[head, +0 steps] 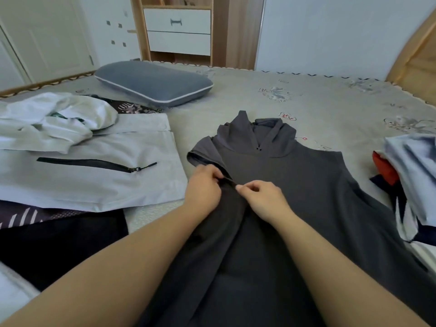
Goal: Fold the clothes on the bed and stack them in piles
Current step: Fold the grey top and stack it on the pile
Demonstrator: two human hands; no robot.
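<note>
Hands, left hand point(204, 188) and right hand point(262, 196), pinch one fold of the grey hoodie point(295, 185) beneath them.

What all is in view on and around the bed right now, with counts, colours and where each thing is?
hooded top: 1, dark grey, bed centre, spread flat
light garment: 1, pale grey, black zip, left
white garment: 1, crumpled, far left
dark clothes: black, near left
clothes pile: pale blue, red, navy, right edge
pillow: 1, blue-grey, far left
bed sheet: grey, patterned
drawers: 2, white, background
hands: left, right, both pinching top's left fold
</note>
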